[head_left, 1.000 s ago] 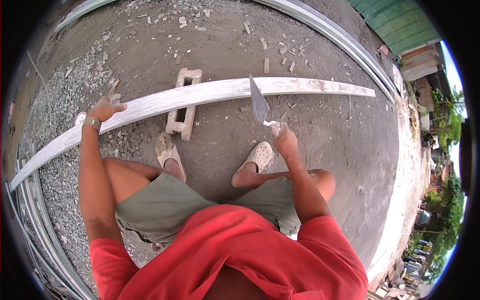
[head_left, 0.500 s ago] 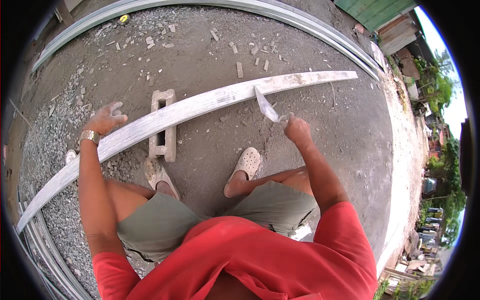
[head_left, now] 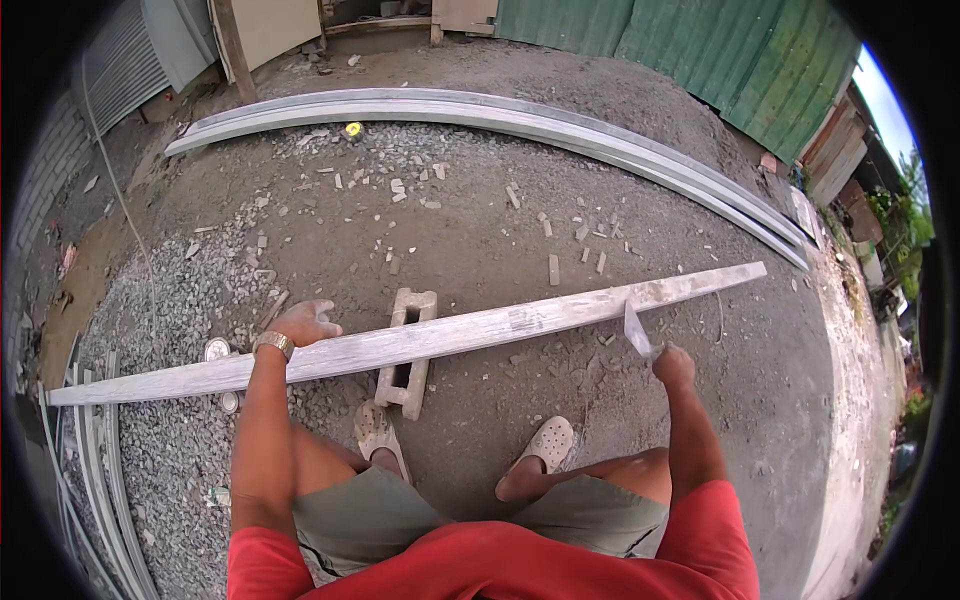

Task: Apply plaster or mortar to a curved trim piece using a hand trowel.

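A long whitish, streaked beam (head_left: 470,330) lies crosswise before me, over a hollow concrete block (head_left: 413,408). My right hand (head_left: 672,362) grips a trowel (head_left: 636,330) by its handle, its pale blade against the beam toward the right end. My left hand (head_left: 305,323), dusty and wearing a wristwatch, is just at the beam's far edge left of the block, fingers loosely bent and apart, holding nothing. Two small round cans (head_left: 218,349) sit by the beam at the left. My feet in beige clogs are below the block.
More long metal beams (head_left: 480,112) lie across the back, beside a yellow round object (head_left: 353,131). Metal lengths (head_left: 95,470) lie at left on gravel. Green corrugated fencing (head_left: 680,50), wooden posts and a block wall (head_left: 40,185) edge the yard. Broken bits are scattered about.
The view has tilted up toward the back fence. The trowel has shifted rightward along the beam. My left hand's fingers have lifted slightly from where they were on the beam.
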Action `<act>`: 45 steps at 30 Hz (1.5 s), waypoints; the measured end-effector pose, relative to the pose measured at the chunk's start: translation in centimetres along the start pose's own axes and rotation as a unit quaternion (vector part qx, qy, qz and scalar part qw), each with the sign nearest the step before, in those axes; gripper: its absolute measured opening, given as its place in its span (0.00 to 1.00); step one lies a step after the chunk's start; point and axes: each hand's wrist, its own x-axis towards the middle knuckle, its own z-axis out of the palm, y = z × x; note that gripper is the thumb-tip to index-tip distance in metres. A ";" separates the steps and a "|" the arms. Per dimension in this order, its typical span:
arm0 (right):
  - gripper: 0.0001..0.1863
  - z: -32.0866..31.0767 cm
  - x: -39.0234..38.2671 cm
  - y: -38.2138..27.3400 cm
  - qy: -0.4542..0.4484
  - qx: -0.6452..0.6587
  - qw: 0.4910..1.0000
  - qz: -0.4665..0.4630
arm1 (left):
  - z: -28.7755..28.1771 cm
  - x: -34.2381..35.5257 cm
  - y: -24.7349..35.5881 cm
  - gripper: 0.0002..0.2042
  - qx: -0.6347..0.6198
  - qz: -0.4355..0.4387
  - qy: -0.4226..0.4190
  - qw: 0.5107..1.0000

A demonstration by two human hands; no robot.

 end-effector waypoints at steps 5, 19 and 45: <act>0.17 -0.2 -5.3 -6.4 -0.047 0.102 0.987 -0.115 | 0.2 0.3 -1.1 0.39 0.023 -0.017 -0.003 1.000; 0.15 -1.3 0.8 -2.0 -0.015 0.022 0.999 -0.035 | 0.2 -1.0 -1.3 0.37 -0.002 0.014 0.019 1.000; 0.18 -0.4 -7.7 -6.9 -0.099 0.122 0.970 -0.184 | 1.7 1.7 2.2 0.34 0.038 0.025 -0.002 0.999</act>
